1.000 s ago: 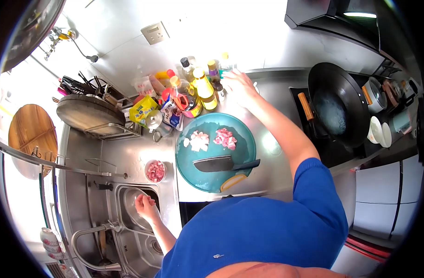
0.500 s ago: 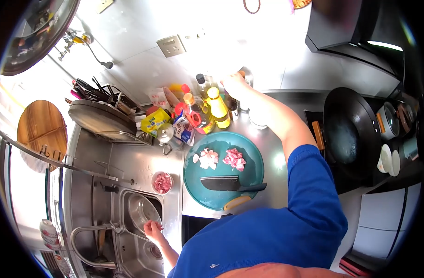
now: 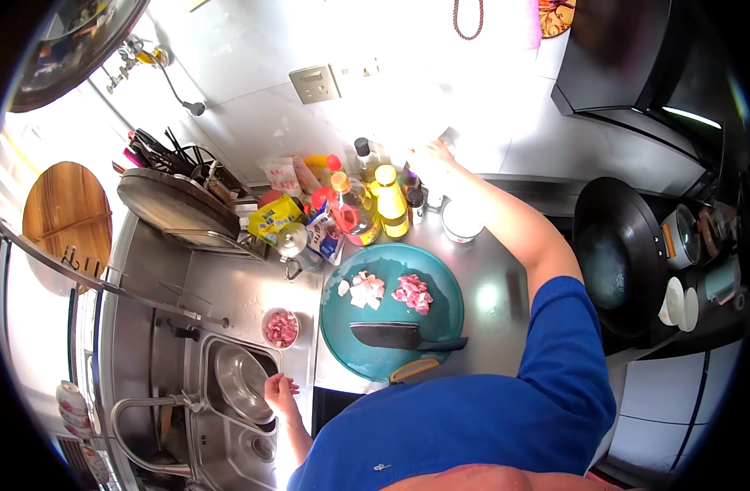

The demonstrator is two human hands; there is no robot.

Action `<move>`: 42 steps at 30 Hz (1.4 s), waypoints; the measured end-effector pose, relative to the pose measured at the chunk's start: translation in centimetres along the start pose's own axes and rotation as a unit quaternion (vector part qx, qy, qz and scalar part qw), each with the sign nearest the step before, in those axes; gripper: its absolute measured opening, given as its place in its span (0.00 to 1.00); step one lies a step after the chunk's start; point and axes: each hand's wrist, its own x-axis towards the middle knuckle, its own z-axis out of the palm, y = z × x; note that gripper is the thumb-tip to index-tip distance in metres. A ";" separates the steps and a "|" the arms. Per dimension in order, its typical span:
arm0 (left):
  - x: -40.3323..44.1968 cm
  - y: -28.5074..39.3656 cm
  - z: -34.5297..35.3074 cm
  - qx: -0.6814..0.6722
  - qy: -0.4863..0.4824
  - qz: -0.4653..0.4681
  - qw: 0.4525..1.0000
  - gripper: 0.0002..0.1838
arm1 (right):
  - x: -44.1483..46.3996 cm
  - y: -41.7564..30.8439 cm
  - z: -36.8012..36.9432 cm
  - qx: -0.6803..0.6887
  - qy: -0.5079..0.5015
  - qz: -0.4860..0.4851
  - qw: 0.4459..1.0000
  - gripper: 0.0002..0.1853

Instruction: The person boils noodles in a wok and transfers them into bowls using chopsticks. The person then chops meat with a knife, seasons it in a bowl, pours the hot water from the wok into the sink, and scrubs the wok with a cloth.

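Observation:
My left hand (image 3: 282,394) is over the right edge of the sink beside a metal bowl (image 3: 242,383), fingers loosely apart and holding nothing. At the back, my right hand (image 3: 432,157) is closed around something pale that glare washes out, behind the bottles. A white round container (image 3: 462,221) stands below my right forearm. On the round teal board (image 3: 338,327) lie pale meat pieces (image 3: 367,290), redder meat pieces (image 3: 413,294) and a dark knife (image 3: 387,334). A small bowl of cut meat (image 3: 280,328) sits left of the board.
Behind the board stand a yellow bottle (image 3: 390,203), an orange-capped bottle (image 3: 352,211), a glass jar (image 3: 291,244) and a yellow packet (image 3: 274,219). A black wok (image 3: 614,258) is on the stove at right. The faucet (image 3: 121,421) arches at lower left.
My right hand has moved from reaching among the bottles to a closed grip behind them. The white container has come into view beneath my forearm. My left hand has shifted toward the sink's right edge.

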 end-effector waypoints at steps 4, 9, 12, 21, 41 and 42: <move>-0.2 0.3 2.0 -0.018 -0.071 -0.015 0.997 0.06 | -1.3 2.1 0.8 -0.265 0.128 -0.210 0.932 0.16; -0.7 0.3 4.0 -0.015 -0.129 -0.031 0.991 0.06 | -4.2 1.4 -1.2 -0.302 0.157 -0.164 0.926 0.19; -1.4 0.7 5.2 -0.016 -0.147 -0.037 0.988 0.06 | -9.0 -1.2 -3.1 -0.162 0.175 -0.077 0.968 0.19; -4.8 10.4 16.7 0.160 -0.288 0.470 0.819 0.23 | -21.3 -7.6 -8.9 -0.054 0.050 -0.080 0.994 0.14; -9.4 10.9 13.2 -0.043 -0.774 -0.101 0.624 0.31 | -28.3 -9.1 -0.9 0.144 0.104 -0.295 0.939 0.13; -8.5 9.2 12.7 -0.010 -0.778 -0.086 0.623 0.34 | -28.4 -8.9 0.4 0.144 0.131 -0.324 0.926 0.12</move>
